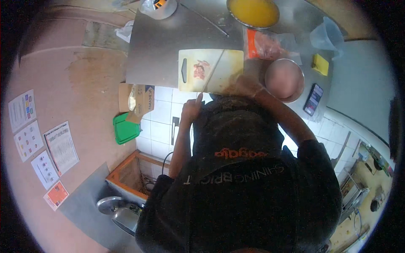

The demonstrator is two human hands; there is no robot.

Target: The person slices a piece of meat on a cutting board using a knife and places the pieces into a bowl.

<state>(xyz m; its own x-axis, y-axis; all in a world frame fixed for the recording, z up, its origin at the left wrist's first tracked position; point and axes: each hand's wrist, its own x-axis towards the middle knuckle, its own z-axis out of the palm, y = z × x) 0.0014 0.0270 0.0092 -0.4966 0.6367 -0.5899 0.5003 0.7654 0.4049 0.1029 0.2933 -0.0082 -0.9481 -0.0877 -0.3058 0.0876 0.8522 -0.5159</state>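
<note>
My left hand (pixel 191 109) grips a long knife (pixel 212 72) by its handle at the near edge of a white plastic cutting board (pixel 193 85). The blade lies slantwise over the board and points away from me. Small cut pieces of pink raw meat (pixel 200 70) lie on the board, left of the blade. My right hand (pixel 248 85) is at the board's right near corner, blurred, and its fingers are hard to make out. Just right of it stands a round metal bowl (pixel 300 90) with pinkish contents. Behind the bowl lies a clear bag of raw meat (pixel 267 46).
On the metal worktop (pixel 152 57) are a thin metal rod (pixel 205 19), a pan of yellow liquid (pixel 253 12), a white tub (pixel 158 11), a plastic jug (pixel 327 34), a yellow sponge (pixel 320 64) and a phone (pixel 313 99). A cardboard box (pixel 144 99) stands left, near a green lid (pixel 126 128).
</note>
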